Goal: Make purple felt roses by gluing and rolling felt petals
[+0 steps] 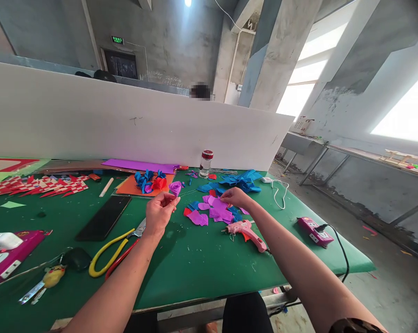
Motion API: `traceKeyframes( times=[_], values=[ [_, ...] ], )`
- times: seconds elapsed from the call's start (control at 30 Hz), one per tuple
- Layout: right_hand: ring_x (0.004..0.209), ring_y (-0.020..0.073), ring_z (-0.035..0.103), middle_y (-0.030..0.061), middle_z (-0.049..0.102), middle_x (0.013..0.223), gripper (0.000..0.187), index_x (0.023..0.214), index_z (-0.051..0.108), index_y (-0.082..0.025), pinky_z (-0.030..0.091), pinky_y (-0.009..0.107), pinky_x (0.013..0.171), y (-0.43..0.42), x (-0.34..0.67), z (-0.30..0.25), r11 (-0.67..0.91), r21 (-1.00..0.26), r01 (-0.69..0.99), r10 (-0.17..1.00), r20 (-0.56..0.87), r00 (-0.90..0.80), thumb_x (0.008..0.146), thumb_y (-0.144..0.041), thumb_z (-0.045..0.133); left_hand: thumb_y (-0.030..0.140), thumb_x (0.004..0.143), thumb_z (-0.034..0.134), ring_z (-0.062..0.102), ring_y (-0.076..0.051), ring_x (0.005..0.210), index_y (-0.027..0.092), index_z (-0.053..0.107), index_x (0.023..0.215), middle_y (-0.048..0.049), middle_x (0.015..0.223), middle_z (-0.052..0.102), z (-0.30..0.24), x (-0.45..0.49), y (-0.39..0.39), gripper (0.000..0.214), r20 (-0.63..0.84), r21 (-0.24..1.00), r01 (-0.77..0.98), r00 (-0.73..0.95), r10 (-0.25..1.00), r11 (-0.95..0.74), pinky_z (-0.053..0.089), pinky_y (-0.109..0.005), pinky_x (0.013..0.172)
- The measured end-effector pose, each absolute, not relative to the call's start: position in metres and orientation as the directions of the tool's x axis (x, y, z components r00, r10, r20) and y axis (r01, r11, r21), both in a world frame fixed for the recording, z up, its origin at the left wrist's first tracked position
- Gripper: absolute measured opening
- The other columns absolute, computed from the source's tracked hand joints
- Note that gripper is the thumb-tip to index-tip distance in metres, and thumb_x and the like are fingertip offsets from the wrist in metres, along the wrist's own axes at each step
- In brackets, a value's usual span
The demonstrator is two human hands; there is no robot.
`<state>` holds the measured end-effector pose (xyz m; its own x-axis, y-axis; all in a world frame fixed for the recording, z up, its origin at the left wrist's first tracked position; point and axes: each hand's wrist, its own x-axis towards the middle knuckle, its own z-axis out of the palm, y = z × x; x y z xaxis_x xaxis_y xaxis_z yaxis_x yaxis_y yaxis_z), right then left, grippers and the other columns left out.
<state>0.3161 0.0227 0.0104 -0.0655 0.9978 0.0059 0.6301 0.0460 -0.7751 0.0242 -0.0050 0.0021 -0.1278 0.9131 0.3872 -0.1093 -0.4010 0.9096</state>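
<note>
My left hand [159, 210] is closed in a pinch on the base of a small purple paper rose [175, 187], held above the table. Over a heap of cut purple paper petals [221, 210], my right hand [237, 198] has its fingers pressed together at the edge of a petal; the fingertips are small in view. Blue and red paper pieces lie among the petals. A pink glue gun [245, 230] rests just below that heap. To the left of my left forearm are scissors [113, 247] with yellow and red handles, partly hidden by the arm.
Finished blue and red paper flowers [149, 181] sit on an orange sheet [125, 185]. A lidded glass jar [205, 165] stands before the white partition [142, 120]. A black phone [104, 217], keychain [52, 276] and purple power strip [315, 231] lie on the green table [191, 273].
</note>
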Motion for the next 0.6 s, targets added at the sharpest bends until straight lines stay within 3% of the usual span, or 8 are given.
traceKeyframes(
  times=[0.17,0.3,0.47,0.6],
  values=[
    [0.051,0.0141,0.064,0.0017,0.069,0.057,0.018,0.075,0.073,-0.014,0.052,0.024,0.052,0.013,0.300,0.008,0.060,-0.815,0.577,0.993,-0.011,-0.118,0.076,-0.032,0.069,0.027,0.062,0.077,0.049,-0.009,0.043,0.019,0.061,0.063,0.0053,0.048,0.053,0.002,0.024,-0.005,0.019,0.377,0.911,-0.122,-0.136,0.916,-0.394,0.038,-0.020,0.045],
    [0.059,0.0139,0.066,0.0016,0.071,0.065,0.017,0.078,0.074,-0.016,0.051,0.022,0.056,0.013,0.281,0.000,0.106,-0.777,0.621,0.979,-0.026,-0.200,0.076,-0.033,0.069,0.029,0.064,0.077,0.049,-0.009,0.044,0.018,0.061,0.065,0.0052,0.049,0.054,-0.001,0.024,-0.003,0.020,0.379,0.915,-0.097,-0.132,0.916,-0.393,0.039,-0.020,0.045],
    [0.064,0.0145,0.064,0.0020,0.071,0.068,0.015,0.072,0.073,-0.016,0.044,0.021,0.057,0.025,0.294,-0.003,0.079,-0.610,0.789,0.994,-0.011,-0.109,0.079,-0.024,0.062,0.030,0.065,0.076,0.049,-0.009,0.044,0.018,0.060,0.066,0.0052,0.050,0.053,-0.001,0.023,-0.003,0.019,0.377,0.919,-0.069,-0.127,0.917,-0.387,0.039,-0.021,0.046],
    [0.064,0.0154,0.061,0.0012,0.066,0.060,0.011,0.059,0.068,-0.016,0.037,0.022,0.055,0.026,0.317,-0.002,0.028,-0.441,0.897,0.997,-0.048,-0.054,0.069,-0.015,0.068,0.029,0.064,0.075,0.050,-0.010,0.044,0.019,0.060,0.066,0.0051,0.050,0.053,0.002,0.024,-0.005,0.018,0.385,0.916,-0.071,-0.127,0.914,-0.396,0.039,-0.021,0.045]
  ],
)
